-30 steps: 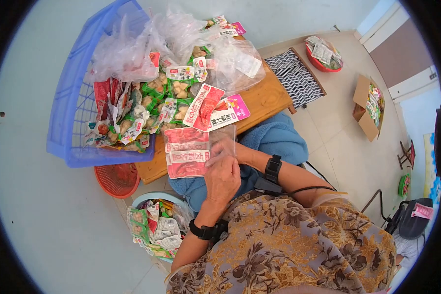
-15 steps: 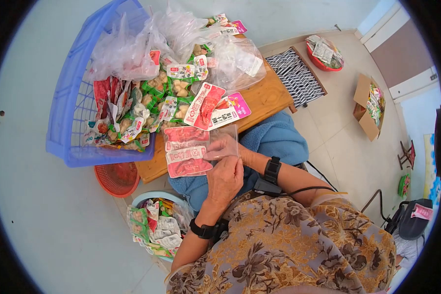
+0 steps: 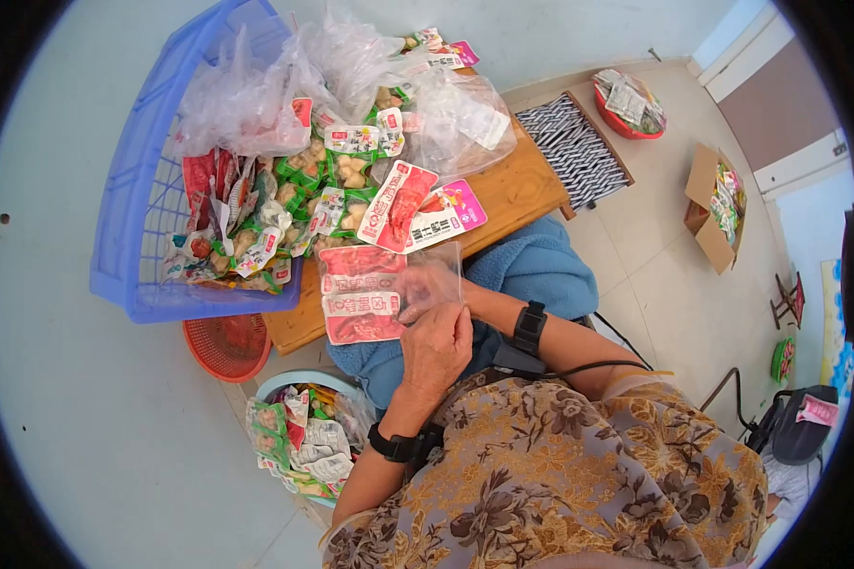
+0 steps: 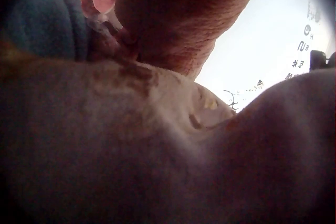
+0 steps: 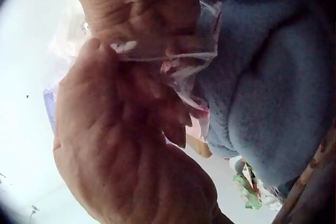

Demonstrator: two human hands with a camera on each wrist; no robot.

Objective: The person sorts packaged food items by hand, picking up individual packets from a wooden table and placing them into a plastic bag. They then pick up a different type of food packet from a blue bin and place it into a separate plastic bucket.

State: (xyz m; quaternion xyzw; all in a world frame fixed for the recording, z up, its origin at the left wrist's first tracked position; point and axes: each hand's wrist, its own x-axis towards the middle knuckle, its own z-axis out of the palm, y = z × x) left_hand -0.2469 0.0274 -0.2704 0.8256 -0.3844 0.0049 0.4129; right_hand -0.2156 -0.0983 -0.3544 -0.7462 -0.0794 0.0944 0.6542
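In the head view, a clear plastic bag (image 3: 449,260) holds red-and-white food packets (image 3: 362,304) lying side by side in its far part. My left hand (image 3: 436,349) pinches the bag's near edge between thumb and curled fingers. The right hand (image 3: 425,290) shows through the clear film beside the packets, its fingers bent at the bag. Film also stretches between both hands in the right wrist view, where the right hand (image 5: 126,134) has curled fingers. Most of the left wrist view is blocked by cloth, with part of the left hand (image 4: 173,19) above it.
A blue basket (image 3: 128,218) full of snack packets leans on the wooden table (image 3: 531,175). Two loose packets (image 3: 399,204) lie near the bag. Below stand a red basket (image 3: 223,346) and a light-blue basin (image 3: 280,384) of packets. A cardboard box (image 3: 697,180) is on the floor.
The packets in the bag have spread from overlapping to side by side. My right fingers reached over the lower packet, then drew back a little. Both hands have shifted slightly.
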